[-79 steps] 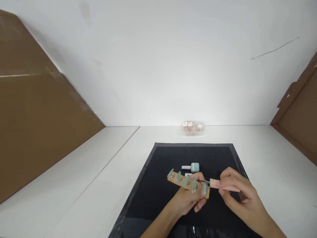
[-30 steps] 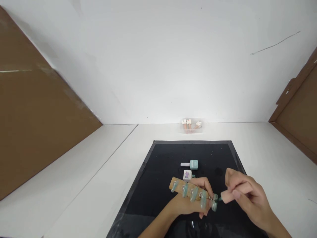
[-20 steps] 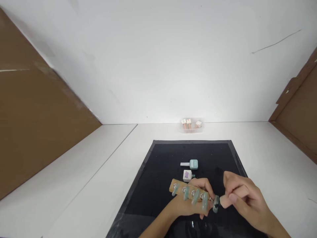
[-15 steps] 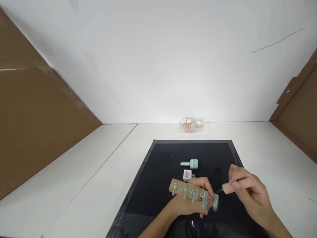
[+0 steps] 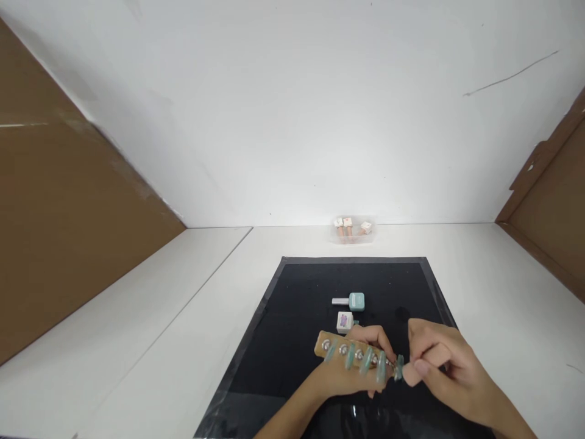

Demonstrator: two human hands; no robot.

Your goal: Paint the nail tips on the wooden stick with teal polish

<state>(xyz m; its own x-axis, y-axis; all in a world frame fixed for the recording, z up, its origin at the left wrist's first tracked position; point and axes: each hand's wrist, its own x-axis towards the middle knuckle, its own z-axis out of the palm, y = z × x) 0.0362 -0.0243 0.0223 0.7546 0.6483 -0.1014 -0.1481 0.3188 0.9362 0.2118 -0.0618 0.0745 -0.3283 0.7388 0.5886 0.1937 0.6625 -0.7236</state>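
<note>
My left hand (image 5: 345, 375) is closed around a wooden nail display stand (image 5: 335, 342) that carries several long green false nails (image 5: 366, 361) on silver knobs. The endmost false nail (image 5: 399, 367) sticks out past the stand's right end. My right hand (image 5: 450, 366) pinches the pink cap of a nail polish brush (image 5: 412, 373), its tip at that end nail; the bristles are mostly hidden. Just beyond my left hand lies a white polish bottle (image 5: 345, 322) on its side, its green-stained neck uncapped. Behind it rests a teal polish bottle (image 5: 357, 302) with a silver cap.
A black mat (image 5: 301, 305) lies on the white table (image 5: 219, 305). At the back, against the white wall, stands a clear plastic box (image 5: 353, 238) with several pink-capped bottles. Brown cardboard panels (image 5: 68, 201) rise at the left and right.
The stand has turned and shifted slightly right, uncovering the white bottle. The brush drew back from the end nail about half a second ago and is now at it again.
</note>
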